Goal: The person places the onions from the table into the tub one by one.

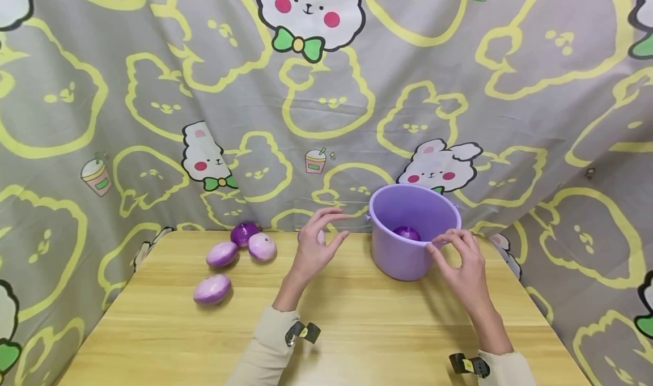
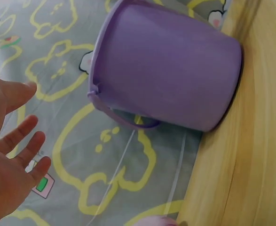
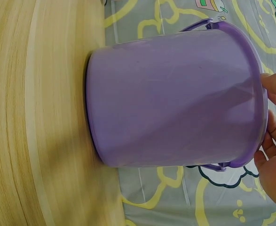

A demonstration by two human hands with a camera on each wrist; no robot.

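A purple bucket [image 1: 403, 261] stands upright at the back right of the table, its handle [image 2: 123, 120] hanging down behind it. Inside lies a dark purple onion [image 1: 407, 233]. My right hand [image 1: 466, 267] pinches the near right part of the bucket's rim, as the right wrist view also shows at the fingers [image 3: 274, 84]. In the air left of the bucket, my left hand [image 1: 313, 247] holds nothing, its thumb and fingers spread apart. Behind it sits a pale purple onion [image 1: 321, 237], mostly hidden by the hand.
On the left of the wooden table [image 1: 168, 340] lie several more onions: a dark one [image 1: 245, 234] at the back, a pale one [image 1: 262, 247] beside it, another [image 1: 221, 254] and a nearer one [image 1: 212, 289]. A patterned curtain [image 1: 326, 114] hangs along the table's back edge.
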